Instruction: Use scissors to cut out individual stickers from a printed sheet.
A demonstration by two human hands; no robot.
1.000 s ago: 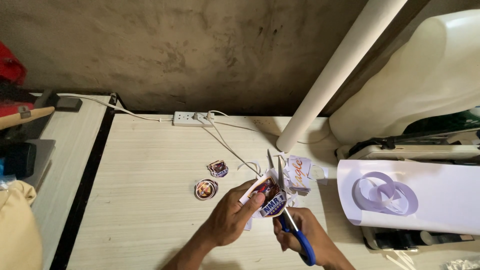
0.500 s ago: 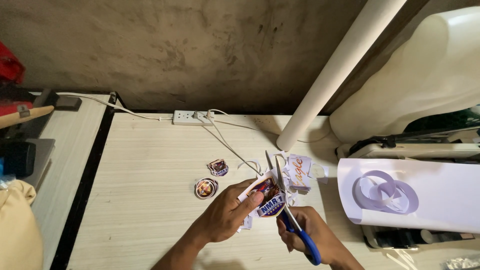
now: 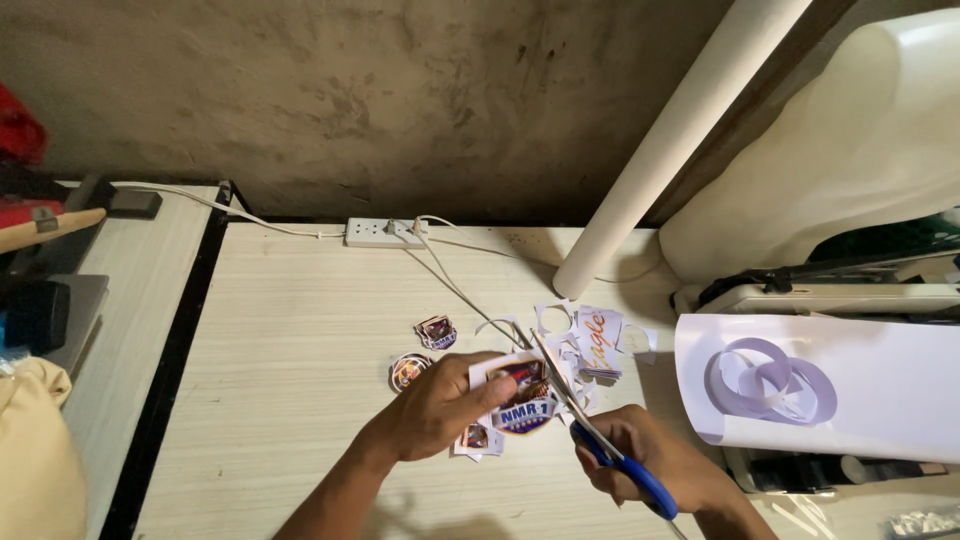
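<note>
Near the table's front edge, left hand pinches a printed sticker sheet: white paper, dark shield-shaped badge with red and blue print, partly trimmed. Right hand is closed round blue-handled scissors, blades parted against the sheet's right edge. Two cut-out round stickers lie just left; paper offcuts sit behind, toward the wall.
</note>
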